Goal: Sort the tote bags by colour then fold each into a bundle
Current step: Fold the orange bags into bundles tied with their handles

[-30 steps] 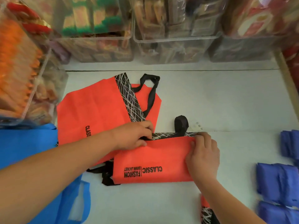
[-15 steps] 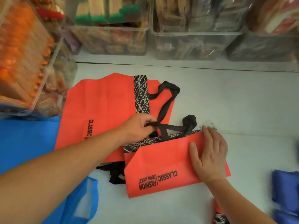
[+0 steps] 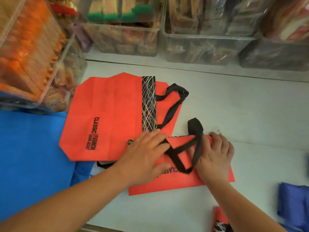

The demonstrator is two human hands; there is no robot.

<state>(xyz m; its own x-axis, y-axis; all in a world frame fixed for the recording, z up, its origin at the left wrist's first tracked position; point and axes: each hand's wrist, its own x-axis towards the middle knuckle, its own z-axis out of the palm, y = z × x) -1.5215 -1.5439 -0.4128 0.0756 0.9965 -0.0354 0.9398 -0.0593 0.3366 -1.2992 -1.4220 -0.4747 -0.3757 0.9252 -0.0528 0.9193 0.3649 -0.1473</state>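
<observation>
Folded orange tote bag [image 3: 182, 183] lies at 4 o'clock of the flat orange bag [image 3: 108, 118] on the tabletop [image 3: 242, 106]. Left hand [image 3: 145, 156] and right hand [image 3: 215, 154] press it flat beside its black handles [image 3: 197, 148], each grip apart.

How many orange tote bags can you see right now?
3. A flat orange bag lies back left; a half-folded orange bag is pressed under the left hand and right hand; an orange bundle sits at the near edge. Others may hide under the flat one.
</observation>
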